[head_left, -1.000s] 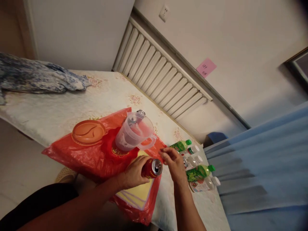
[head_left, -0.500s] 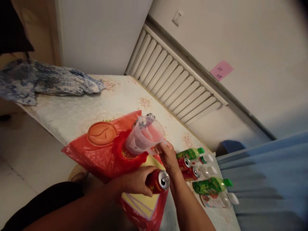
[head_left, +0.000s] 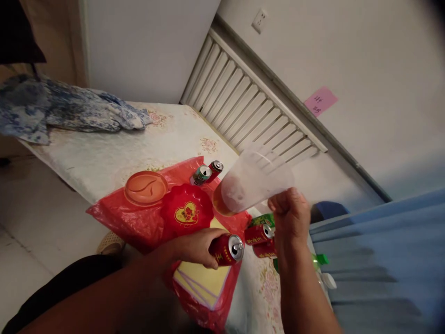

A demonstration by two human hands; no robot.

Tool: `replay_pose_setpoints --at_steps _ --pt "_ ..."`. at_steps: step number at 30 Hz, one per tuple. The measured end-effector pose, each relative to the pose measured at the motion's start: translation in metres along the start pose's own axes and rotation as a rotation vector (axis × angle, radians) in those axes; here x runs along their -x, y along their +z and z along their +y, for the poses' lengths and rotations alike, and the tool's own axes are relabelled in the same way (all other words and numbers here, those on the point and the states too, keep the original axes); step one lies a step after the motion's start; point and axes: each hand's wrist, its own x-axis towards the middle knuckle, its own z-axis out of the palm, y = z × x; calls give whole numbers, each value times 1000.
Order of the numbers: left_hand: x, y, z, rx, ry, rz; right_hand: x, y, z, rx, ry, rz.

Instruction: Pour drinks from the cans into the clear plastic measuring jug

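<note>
My left hand [head_left: 198, 246] is wrapped round a red drink can [head_left: 225, 250] with an opened silver top, above yellow sheets [head_left: 203, 283]. My right hand [head_left: 292, 213] grips a translucent plastic measuring jug [head_left: 252, 181] near its handle. The jug is raised and tilted, with some brownish liquid toward its base; motion blurs its rim. Below and left of it lies a red scalloped plate [head_left: 187, 211] with a yellow heart print. An orange round lid or dish [head_left: 146, 188] rests on the red plastic bag [head_left: 139, 227].
A green can [head_left: 200, 175] and a dark red can [head_left: 216, 170] stand behind the plate. More red cans [head_left: 259, 234] and several bottles [head_left: 321, 260] are at the right, partly behind my right arm. A patterned cloth [head_left: 93, 109] lies at the far left; a radiator [head_left: 257, 102] borders the table.
My right hand has lifted the jug off the red plate, moving it right and tilting it. The plate's print and the two cans behind are now uncovered. My left hand stays nearly still.
</note>
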Motion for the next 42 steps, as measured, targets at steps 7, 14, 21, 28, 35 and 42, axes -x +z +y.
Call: replay_pose_setpoints --at_steps 7,14,21,28,35,42 --pt "-5 -13 5 -53 57 82 5 -48 -61 143 -61 75" --pt "-14 -21 8 -31 110 188 40 -89 -77 259 128 117" --pt "-18 -23 1 -30 133 247 70 -111 -71 354 335 86" --pt "-21 -21 5 -60 133 257 87 -109 -70 470 411 74" --pt "-21 -20 12 -72 110 265 88 -112 -70 549 459 26" --pt "-22 -19 9 -105 88 291 80 -118 -69 632 470 -25"
